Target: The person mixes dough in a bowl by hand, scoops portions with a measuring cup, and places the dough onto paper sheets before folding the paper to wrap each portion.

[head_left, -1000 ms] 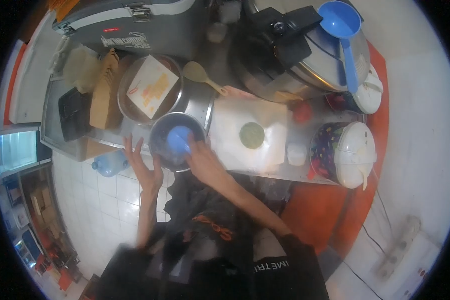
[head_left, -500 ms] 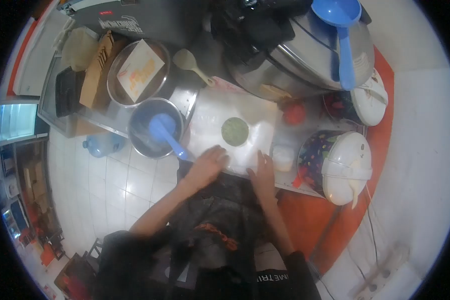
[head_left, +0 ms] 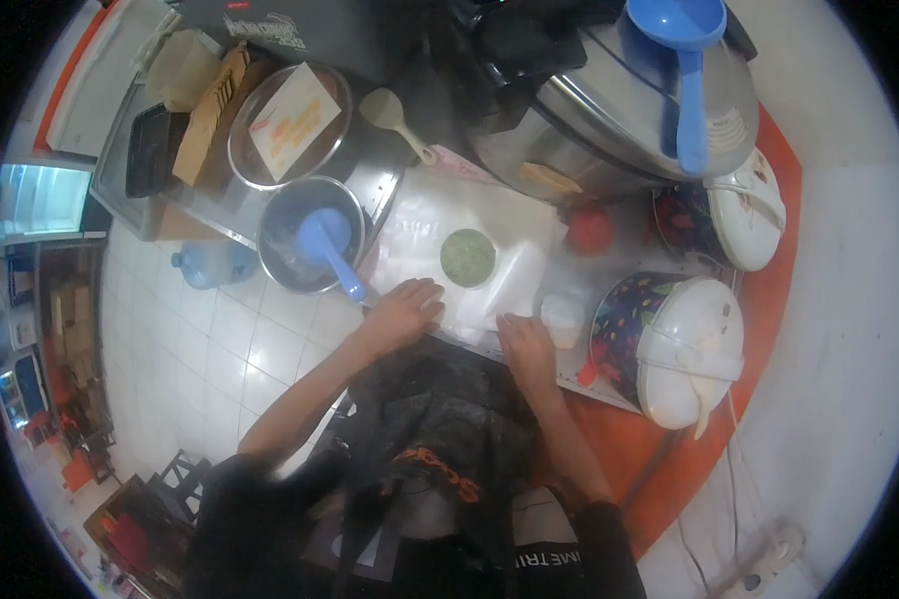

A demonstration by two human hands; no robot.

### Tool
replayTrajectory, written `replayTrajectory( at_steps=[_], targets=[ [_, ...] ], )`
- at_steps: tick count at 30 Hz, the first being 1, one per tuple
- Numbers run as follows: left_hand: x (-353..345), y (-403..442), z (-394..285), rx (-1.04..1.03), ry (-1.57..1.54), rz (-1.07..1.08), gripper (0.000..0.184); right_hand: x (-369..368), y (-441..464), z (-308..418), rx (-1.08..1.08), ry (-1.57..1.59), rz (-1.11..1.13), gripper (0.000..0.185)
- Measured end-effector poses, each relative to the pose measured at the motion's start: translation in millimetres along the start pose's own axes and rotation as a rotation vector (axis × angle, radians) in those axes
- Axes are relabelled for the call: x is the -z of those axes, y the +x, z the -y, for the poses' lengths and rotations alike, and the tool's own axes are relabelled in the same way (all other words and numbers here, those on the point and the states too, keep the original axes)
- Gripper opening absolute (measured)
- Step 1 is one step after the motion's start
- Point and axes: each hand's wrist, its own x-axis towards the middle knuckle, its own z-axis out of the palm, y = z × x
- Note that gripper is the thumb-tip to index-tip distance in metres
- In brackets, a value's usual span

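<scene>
A white sheet of wrapping paper (head_left: 425, 215) lies on the counter in front of me, with a round, flat green portion (head_left: 467, 258) of food in its middle. My left hand (head_left: 405, 307) is at the sheet's near left edge, its fingers bent and closed on the paper. At the near right corner my right hand (head_left: 527, 347) has its fingers curled on the paper's edge. Creases run across the sheet between that hand and the green round. Just right of my right hand is a small white block-like item (head_left: 561, 317).
Left of the paper stands a metal bowl (head_left: 272, 255) with a blue ladle (head_left: 335, 255). Behind are a rice paddle (head_left: 395, 115) and a large steel pot (head_left: 629, 130) with another blue ladle (head_left: 691, 100). Two patterned lidded buckets (head_left: 619, 334) stand right. A red item (head_left: 589, 230) sits near the pot.
My right hand has shifted slightly down, its fingers drawing in on the paper's edge. My left hand has moved a little left and up. The view has tilted slightly.
</scene>
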Motion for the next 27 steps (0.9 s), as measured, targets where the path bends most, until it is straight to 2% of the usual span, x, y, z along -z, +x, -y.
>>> replayTrajectory(
  at_steps=[2, 4, 6, 7, 8, 9, 10, 11, 12, 13, 14, 15, 16, 17, 18, 21, 23, 27],
  targets=[
    [0, 2, -8, -0.013, -0.014, -0.044, 0.037, 4, -3, -1, 0.036, 0.058, 0.026, 0.030],
    [4, 6, -19, -0.031, -0.023, -0.091, 0.037, 10, 1, 3, 0.056, 0.062, 0.015, 0.028],
    [7, 7, -36, 0.144, -0.118, -0.015, 0.035, 16, 4, 8, 0.073, 0.067, 0.004, 0.026],
    [8, 8, -42, 0.165, -0.116, -0.143, 0.034, 21, 7, 13, 0.052, 0.116, 0.102, 0.024],
    [7, 6, -47, 0.162, -0.117, -0.147, 0.034, 25, 10, 15, 0.031, 0.165, 0.199, 0.022],
    [4, 3, -52, 0.352, -0.208, -0.172, 0.034, 25, 14, 10, 0.033, 0.162, 0.200, 0.022],
    [2, 0, -55, 0.544, -0.297, -0.199, 0.034, 23, 26, -1, -0.046, 0.175, 0.072, 0.024],
    [0, -4, -56, 0.651, -0.379, -0.252, 0.035, 21, 40, -12, -0.123, 0.190, -0.056, 0.026],
    [-4, -10, -55, 0.655, -0.376, -0.255, 0.035, 28, 59, -17, -0.185, 0.181, -0.118, 0.032],
    [-7, -17, -53, 0.806, -0.563, -0.228, 0.037, 35, 81, -24, -0.248, 0.171, -0.179, 0.038],
    [-9, -21, -53, 0.954, -0.754, -0.198, 0.040, 29, 101, -41, -0.364, 0.149, -0.102, 0.043],
    [-8, -24, -56, 0.953, -0.756, -0.203, 0.040, 17, 117, -60, -0.477, 0.124, -0.026, 0.048],
    [-5, -24, -58, 1.051, -1.013, -0.231, 0.041, 8, 126, -70, -0.470, 0.119, -0.030, 0.048],
    [-2, -25, -59, 1.140, -1.275, -0.257, 0.041, -1, 133, -77, -0.385, 0.061, -0.159, 0.047],
    [-7, -27, -55, 1.139, -1.278, -0.268, 0.041, -7, 138, -83, -0.297, 0.006, -0.285, 0.047],
    [-17, -40, -52, 1.099, -1.382, -0.327, 0.044, -20, 139, -89, -0.381, 0.188, -0.272, 0.038],
    [-11, -38, -57, 1.193, -1.429, -0.432, 0.049, -22, 142, -90, -0.392, 0.167, -0.250, 0.034],
    [-18, -40, -54, 1.190, -1.532, -0.466, 0.052, -18, 138, -87, -0.419, 0.130, -0.227, 0.026]
  ],
)
